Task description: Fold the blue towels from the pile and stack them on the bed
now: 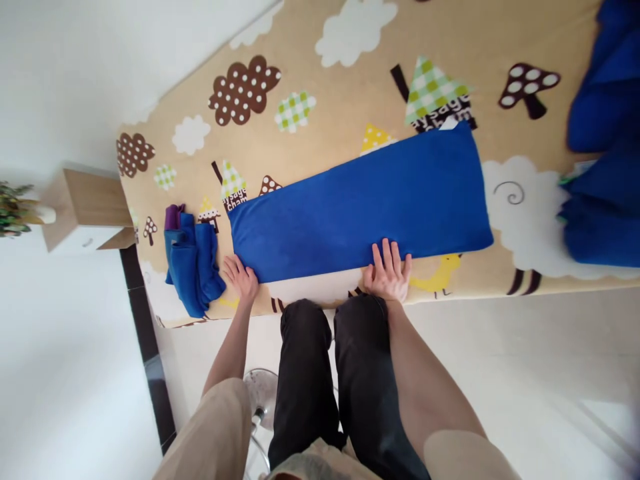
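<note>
Seen from above, a seated person's two bare hands rest on a long piece of blue cloth (pixel 350 200) laid on a tan patterned cover (pixel 310 157). The cloth lies flat and smooth, forming a strip that runs slightly uphill from left to right across the middle of the view; its right end is wider than its left. A small white tag (pixel 449 123) sticks out from its far edge, near the right end.

The left hand (pixel 243 279) is at the near left corner of the cloth, its fingers loosely extended and pointing away from the body; the thumb side touches the corner. The right hand (pixel 389 275) lies along the near edge, right of the middle, with straight, slightly spread fingers whose tips press on the blue fabric. Neither hand visibly grips anything.

Left of the strip, near the left hand, sits a small pile of blue cloths (pixel 193 267) with a purple piece (pixel 173 217) at its far end. At the far right, well apart from the right hand, a larger blue heap (pixel 607 207) runs out of view. The cover shows clouds, mushrooms, trees and sheep. Below are the person's dark trousers (pixel 307 373), knees at the cover's near edge.
</note>
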The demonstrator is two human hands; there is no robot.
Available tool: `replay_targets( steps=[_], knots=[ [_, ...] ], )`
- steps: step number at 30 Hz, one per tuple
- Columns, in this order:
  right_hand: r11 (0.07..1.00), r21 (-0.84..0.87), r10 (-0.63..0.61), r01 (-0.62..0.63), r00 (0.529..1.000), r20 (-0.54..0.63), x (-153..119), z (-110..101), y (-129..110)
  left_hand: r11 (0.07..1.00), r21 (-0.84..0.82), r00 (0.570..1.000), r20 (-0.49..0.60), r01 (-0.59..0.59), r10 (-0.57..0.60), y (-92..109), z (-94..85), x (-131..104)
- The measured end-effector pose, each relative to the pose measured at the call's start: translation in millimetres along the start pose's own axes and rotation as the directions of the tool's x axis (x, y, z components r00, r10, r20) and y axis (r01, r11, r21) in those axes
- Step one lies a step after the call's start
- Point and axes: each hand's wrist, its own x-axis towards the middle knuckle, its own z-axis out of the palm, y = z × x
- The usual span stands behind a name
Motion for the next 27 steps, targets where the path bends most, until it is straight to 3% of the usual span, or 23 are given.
replay_targets(
  steps=[2,4,5,7,9,10,12,14,16,17,23,27],
  knots=[
    [1.0,0.013,0.005,-0.005,1.0,0.01,-0.1,-0.4,0.0,0.994,-0.021,0.994,-0.028,-0.106,0.105,28.8,4.6,-11.1],
    [1.0,0.021,0.008,-0.009,1.0,0.019,0.1,-1.1,0.1,0.932,-0.073,0.934,-0.011,-0.356,0.356,72.6,12.5,-23.2],
    [1.0,0.023,0.008,-0.009,1.0,0.021,0.4,-1.5,0.0,0.859,-0.108,0.863,0.013,-0.5,0.504,99.7,17.6,-29.0],
    [1.0,0.021,0.007,-0.007,1.0,0.023,0.7,-2.4,-0.1,0.67,-0.174,0.673,0.046,-0.722,0.738,159.3,29.3,-38.8],
    [1.0,0.015,0.003,-0.003,1.0,0.02,0.5,-3.0,0.0,0.502,-0.21,0.497,0.079,-0.839,0.864,214.9,41.7,-44.0],
    [1.0,0.011,0.0,0.0,1.0,0.017,0.2,-3.1,0.2,0.442,-0.223,0.433,0.09,-0.869,0.897,236.9,47.5,-44.1],
    [1.0,0.005,-0.006,0.006,1.0,0.01,-0.7,-2.7,0.7,0.383,-0.234,0.371,0.092,-0.894,0.924,262.9,56.7,-37.9],
    [1.0,0.005,-0.008,0.008,1.0,0.009,-1.7,-1.9,1.3,0.354,-0.232,0.34,0.102,-0.906,0.935,263.8,61.0,-22.6],
    [1.0,0.005,-0.005,0.005,1.0,0.018,-2.2,-1.4,1.7,0.363,-0.22,0.345,0.117,-0.905,0.931,245.4,59.0,0.7],
    [1.0,0.002,-0.003,0.003,1.0,0.022,-2.2,-1.2,1.6,0.387,-0.209,0.369,0.123,-0.898,0.921,231.8,55.8,14.5],
    [0.999,-0.032,0.008,-0.007,1.0,0.023,-1.5,-2.2,0.0,0.617,-0.11,0.602,0.146,-0.779,0.785,142.1,25.0,97.1],
    [0.999,-0.038,0.021,-0.02,0.999,0.028,-1.0,-3.1,-1.2,0.753,-0.072,0.744,0.124,-0.654,0.657,96.6,10.2,137.7]
  ],
)
